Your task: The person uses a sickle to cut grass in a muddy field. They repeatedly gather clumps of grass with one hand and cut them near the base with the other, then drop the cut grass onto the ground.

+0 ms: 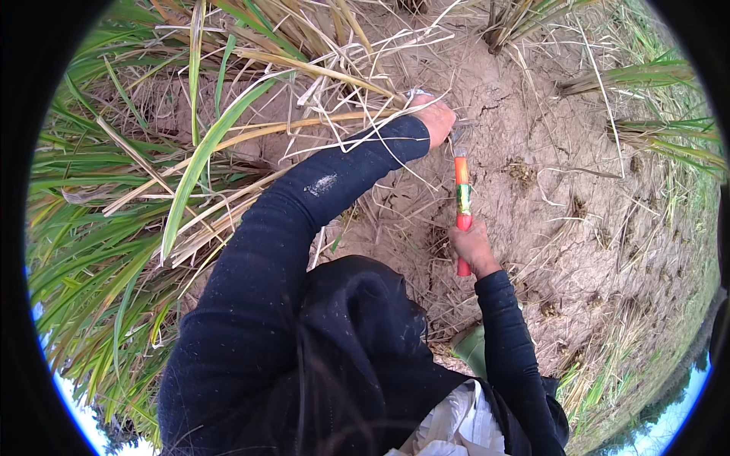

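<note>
My right hand point(472, 245) is closed round the red-orange handle point(463, 196) of a hand tool, which has a green and yellow label. At the far end of the handle a short metal ferrule shows, and a greyish metal part beyond it lies close to my left hand; its shape is not plain. My left hand point(434, 121) is at the top centre, among dry grass-like leaves point(342, 117) that cross its wrist and sleeve. Its fingers are mostly turned away, so its hold cannot be made out. Something whitish shows at its upper edge.
Dense clumps of long green and straw-coloured leaves point(85, 228) stand on the left. Dry, cracked soil point(547, 222) with scattered straw and cut stubble lies to the right. More tufts point(644, 77) grow at the upper right. A green boot point(472, 349) shows beside my right sleeve.
</note>
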{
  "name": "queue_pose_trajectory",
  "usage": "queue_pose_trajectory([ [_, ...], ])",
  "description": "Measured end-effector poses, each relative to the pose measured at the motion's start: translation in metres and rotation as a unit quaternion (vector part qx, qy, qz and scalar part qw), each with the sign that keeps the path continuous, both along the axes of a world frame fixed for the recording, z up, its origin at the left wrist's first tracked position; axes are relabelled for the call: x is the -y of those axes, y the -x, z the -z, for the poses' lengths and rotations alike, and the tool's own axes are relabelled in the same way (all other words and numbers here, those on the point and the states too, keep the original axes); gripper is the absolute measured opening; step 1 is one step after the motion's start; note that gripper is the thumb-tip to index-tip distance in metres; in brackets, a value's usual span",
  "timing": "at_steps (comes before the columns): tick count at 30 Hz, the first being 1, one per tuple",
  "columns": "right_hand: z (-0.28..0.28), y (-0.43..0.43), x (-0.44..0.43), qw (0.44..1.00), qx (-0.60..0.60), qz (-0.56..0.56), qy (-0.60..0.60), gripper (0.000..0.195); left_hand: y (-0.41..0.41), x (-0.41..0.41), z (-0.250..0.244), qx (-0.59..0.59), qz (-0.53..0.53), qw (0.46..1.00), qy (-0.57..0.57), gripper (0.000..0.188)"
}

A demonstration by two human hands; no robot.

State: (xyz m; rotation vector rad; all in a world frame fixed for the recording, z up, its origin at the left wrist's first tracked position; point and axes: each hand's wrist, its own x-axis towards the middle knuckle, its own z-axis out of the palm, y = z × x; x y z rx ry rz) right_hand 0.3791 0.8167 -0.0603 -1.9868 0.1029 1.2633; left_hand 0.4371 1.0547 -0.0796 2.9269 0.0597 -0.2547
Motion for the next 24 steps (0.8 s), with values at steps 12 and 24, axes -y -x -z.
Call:
queue_pose_trajectory([
  [12,0.011,0.092,0.046,0.964,0.025,0.225,-0.142,0.017,0.114,-0.015,-0.062,-0.176,0.048,0.983,-0.004,0.010],
  [24,-0.008,-0.007,-0.099,0.992,-0.010,-0.104,-0.068,0.015,0.072,-0.133,-0.040,-0.161,-0.012,0.903,-0.397,0.043],
])
